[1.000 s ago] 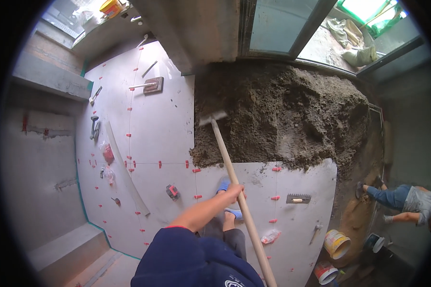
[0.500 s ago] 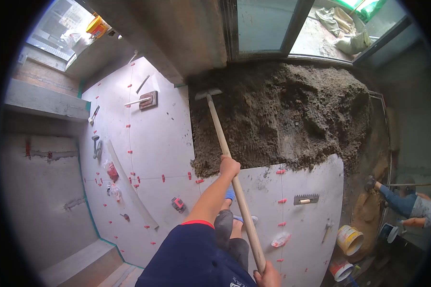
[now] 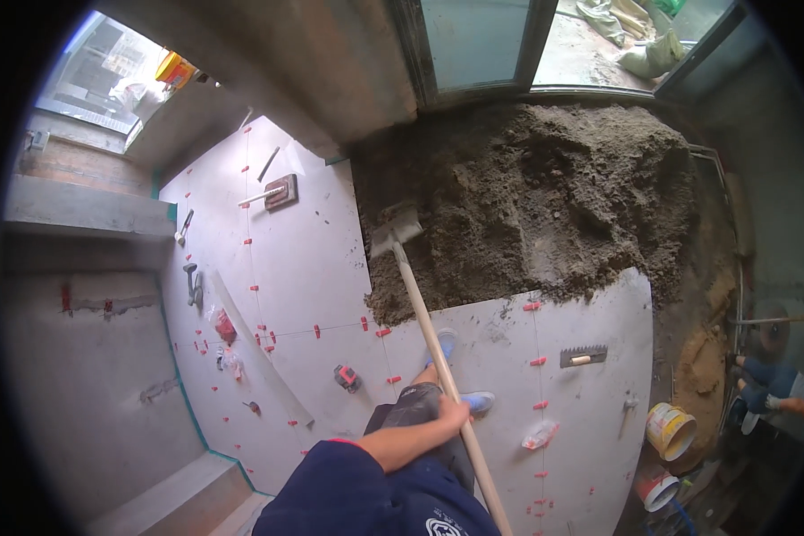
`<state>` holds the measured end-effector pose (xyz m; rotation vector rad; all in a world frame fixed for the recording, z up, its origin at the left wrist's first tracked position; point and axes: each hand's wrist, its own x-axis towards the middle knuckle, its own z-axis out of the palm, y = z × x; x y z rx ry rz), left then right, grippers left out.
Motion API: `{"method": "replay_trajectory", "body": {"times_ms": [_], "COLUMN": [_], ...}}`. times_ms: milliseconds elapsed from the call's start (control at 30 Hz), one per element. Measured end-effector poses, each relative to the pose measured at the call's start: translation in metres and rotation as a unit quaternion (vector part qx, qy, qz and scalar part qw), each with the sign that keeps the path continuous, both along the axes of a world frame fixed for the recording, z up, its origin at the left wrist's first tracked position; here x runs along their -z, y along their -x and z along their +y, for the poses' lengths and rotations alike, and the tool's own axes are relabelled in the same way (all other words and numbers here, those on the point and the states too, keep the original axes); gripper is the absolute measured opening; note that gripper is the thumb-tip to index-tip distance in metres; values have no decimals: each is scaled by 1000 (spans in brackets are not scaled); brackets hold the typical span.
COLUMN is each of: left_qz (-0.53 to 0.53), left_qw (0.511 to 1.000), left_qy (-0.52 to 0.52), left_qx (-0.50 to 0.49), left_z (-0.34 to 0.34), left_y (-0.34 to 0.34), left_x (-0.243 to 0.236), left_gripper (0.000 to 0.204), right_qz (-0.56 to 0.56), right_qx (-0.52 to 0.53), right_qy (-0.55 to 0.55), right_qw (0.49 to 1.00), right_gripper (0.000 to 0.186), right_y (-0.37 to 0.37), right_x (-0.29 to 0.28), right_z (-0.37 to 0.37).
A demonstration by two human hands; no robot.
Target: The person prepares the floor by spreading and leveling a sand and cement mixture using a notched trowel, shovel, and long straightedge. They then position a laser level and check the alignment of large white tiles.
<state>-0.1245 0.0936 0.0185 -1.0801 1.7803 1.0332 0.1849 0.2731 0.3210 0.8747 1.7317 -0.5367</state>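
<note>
My left hand (image 3: 454, 413) is closed round the long wooden handle (image 3: 421, 305) of a tool whose flat metal head (image 3: 395, 228) lies in the dark, lumpy mortar bed (image 3: 581, 196), close to the edge of the laid white tiles (image 3: 304, 277). My feet in blue-grey footwear (image 3: 476, 402) stand on the tiles below the handle. My right hand is out of sight. A notched trowel (image 3: 583, 355) lies right of the handle, with a red plastic bag (image 3: 540, 435) below it.
Another person (image 3: 777, 384) crouches at the right edge by buckets (image 3: 670, 429). On the left tiles are a rubber float (image 3: 280, 192), a red levelling device (image 3: 348, 378), a long strip (image 3: 259, 348) and small tools. A glass door frame (image 3: 527, 62) borders the mortar; walls line the left.
The tool head went farther into the mortar, then came back toward me. My left hand slid down the handle and my right hand left the picture. The view has shifted slightly.
</note>
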Motion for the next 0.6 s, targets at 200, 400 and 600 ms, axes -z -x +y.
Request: {"method": "replay_trajectory", "body": {"times_ms": [200,400,600], "left_qz": [0,23,108], "left_qw": [1000,999,990], "left_qy": [-7,-25,-41], "left_qx": [-7,-29,-87], "left_z": [-20,-35,-91], "left_y": [11,68,226], "left_x": [49,98,129], "left_gripper": [43,34,37], "right_qz": [-83,-6,95], "right_qx": [-8,59,26], "right_qy": [-36,-30,26], "right_qw": [996,998,995], "right_gripper": [37,36,37], "right_y": [-63,9,163], "right_x": [39,71,138], "right_z": [-32,-59,-89]}}
